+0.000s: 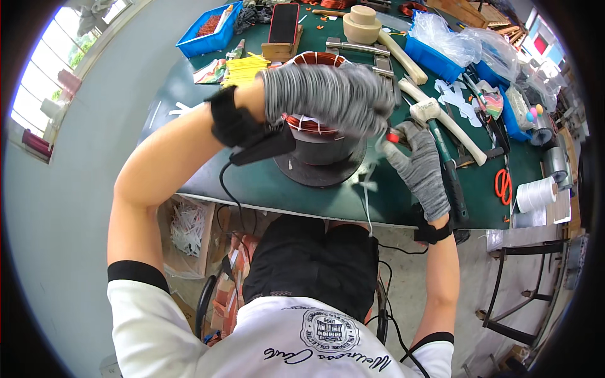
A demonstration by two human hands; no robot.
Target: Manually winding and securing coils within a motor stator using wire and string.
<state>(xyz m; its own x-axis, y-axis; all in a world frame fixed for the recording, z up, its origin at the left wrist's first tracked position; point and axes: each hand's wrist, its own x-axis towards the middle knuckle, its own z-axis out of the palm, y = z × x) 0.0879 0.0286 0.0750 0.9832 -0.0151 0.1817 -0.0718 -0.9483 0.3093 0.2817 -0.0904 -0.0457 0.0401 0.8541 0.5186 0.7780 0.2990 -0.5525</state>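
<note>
My left hand [331, 94], in a grey knitted glove, reaches across the top of a stator with copper windings [309, 124]. Motion smears its fingers, so whether they grip anything is unclear. The windings are laced with white cord and sit on a dark round stand [321, 157]. To the right of the stator, my gloved right hand [416, 165] has thumb and fingers closed around a small red piece [392, 137], close to the left fingertips. From between the hands a white cord [367, 195] hangs over the table edge. Part of the stator is hidden beneath my left hand.
Right of my hands lie a pale mallet [450, 123], a green-handled hammer [446, 157], orange scissors [503, 186] and a white cord spool [535, 195]. Yellow strips [244, 68], a phone on a wooden stand [283, 26] and blue bins [209, 41] stand farther back.
</note>
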